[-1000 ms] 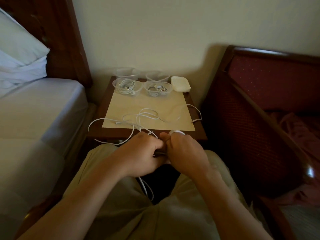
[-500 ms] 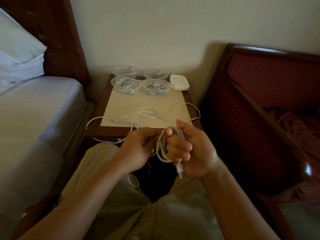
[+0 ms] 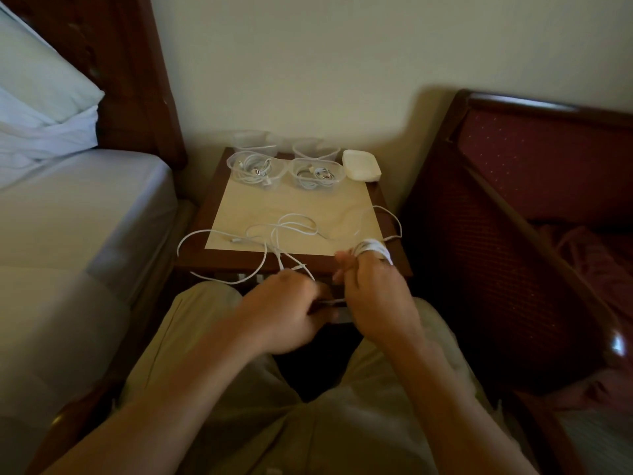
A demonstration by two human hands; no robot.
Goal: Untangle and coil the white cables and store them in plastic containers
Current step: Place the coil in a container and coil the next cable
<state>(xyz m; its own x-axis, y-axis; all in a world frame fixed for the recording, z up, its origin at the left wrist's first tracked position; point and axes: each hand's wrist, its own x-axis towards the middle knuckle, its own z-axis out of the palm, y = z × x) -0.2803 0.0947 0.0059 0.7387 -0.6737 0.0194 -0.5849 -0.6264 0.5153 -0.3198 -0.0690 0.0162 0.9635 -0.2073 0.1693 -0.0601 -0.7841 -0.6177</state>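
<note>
Ahead, loose cable (image 3: pixel 294 231) before filled containers (image 3: pixel 256 169); both hands' fingers (image 3: pixel 371 250) clenched on cable.

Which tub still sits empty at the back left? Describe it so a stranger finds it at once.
Start at the small wooden table between the two beds. Four clear tubs stand in two rows at its far edge by the wall. Yours is the back left tub: unlike the front left tub, it shows no cable bundle inside.
</note>
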